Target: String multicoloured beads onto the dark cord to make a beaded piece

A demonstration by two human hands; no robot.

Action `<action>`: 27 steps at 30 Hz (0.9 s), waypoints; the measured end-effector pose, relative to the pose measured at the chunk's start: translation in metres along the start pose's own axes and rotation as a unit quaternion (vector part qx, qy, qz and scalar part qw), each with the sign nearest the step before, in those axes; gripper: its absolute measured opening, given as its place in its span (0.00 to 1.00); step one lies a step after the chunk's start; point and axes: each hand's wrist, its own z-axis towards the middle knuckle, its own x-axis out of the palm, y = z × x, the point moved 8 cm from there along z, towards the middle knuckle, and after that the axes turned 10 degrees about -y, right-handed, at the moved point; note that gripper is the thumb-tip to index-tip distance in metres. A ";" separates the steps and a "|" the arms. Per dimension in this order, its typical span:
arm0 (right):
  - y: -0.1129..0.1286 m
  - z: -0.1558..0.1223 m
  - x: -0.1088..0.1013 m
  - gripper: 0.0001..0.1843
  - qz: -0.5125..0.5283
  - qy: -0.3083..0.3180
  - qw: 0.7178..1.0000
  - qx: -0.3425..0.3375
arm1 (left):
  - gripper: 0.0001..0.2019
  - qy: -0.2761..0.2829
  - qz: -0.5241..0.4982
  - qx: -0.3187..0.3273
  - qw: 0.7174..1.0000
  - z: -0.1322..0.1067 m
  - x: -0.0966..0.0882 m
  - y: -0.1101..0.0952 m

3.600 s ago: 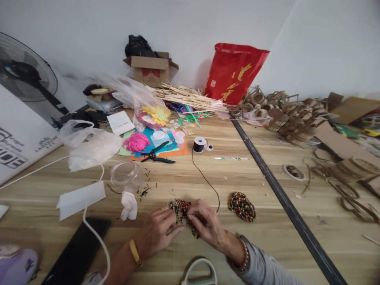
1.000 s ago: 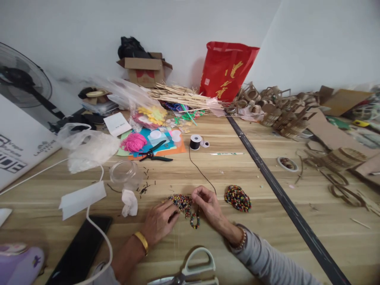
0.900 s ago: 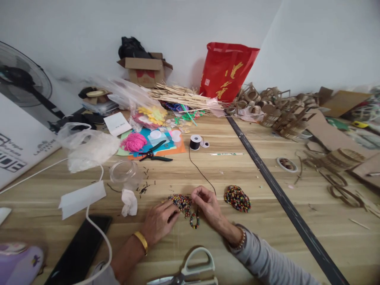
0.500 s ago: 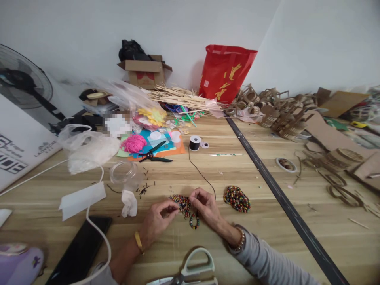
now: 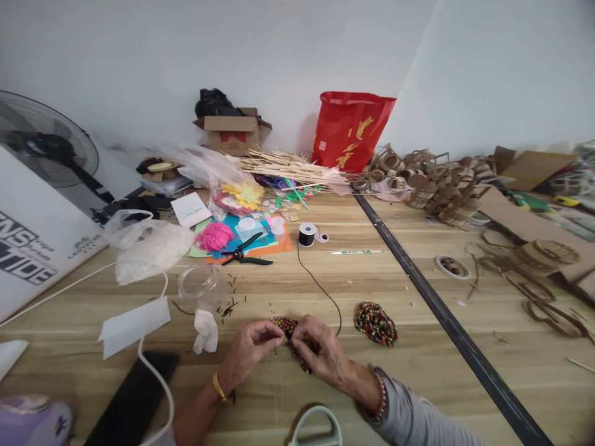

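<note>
My left hand (image 5: 251,350) and my right hand (image 5: 318,349) meet fingertip to fingertip over a small patch of multicoloured beads (image 5: 284,326) on the wooden table (image 5: 297,291). Both hands are pinched; the left holds something tiny I cannot make out. The right pinches at a black cord (image 5: 321,286) that runs back to a black spool (image 5: 307,235). A finished oval of coloured beads (image 5: 375,323) lies just to the right of my right hand. The lower part of the bead piece is hidden under my fingers.
A clear jar (image 5: 201,285), crumpled tissue (image 5: 205,330), black pliers (image 5: 245,255), pink yarn (image 5: 214,236) and plastic bags (image 5: 146,243) lie to the left. A dark phone (image 5: 131,402) and scissors handle (image 5: 314,428) sit near me. A red bag (image 5: 353,131), sticks (image 5: 283,164) and cardboard pieces (image 5: 465,192) fill the back and right.
My hands have drawn together over the beads; the left went from flat on the table to a pinch. The small bead loop is now covered by my right hand. The view tilted down slightly.
</note>
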 end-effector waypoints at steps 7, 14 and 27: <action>0.001 -0.001 0.002 0.09 -0.005 0.002 1.000 -0.018 | 0.07 0.009 0.017 0.011 1.000 0.000 0.002 0.002; 0.002 -0.002 0.002 0.10 -0.002 0.005 1.000 -0.018 | 0.07 0.021 0.021 0.012 0.999 -0.001 0.003 0.001; 0.005 -0.002 0.003 0.08 -0.006 0.005 0.999 -0.034 | 0.08 0.020 0.008 0.011 1.000 0.000 0.004 0.004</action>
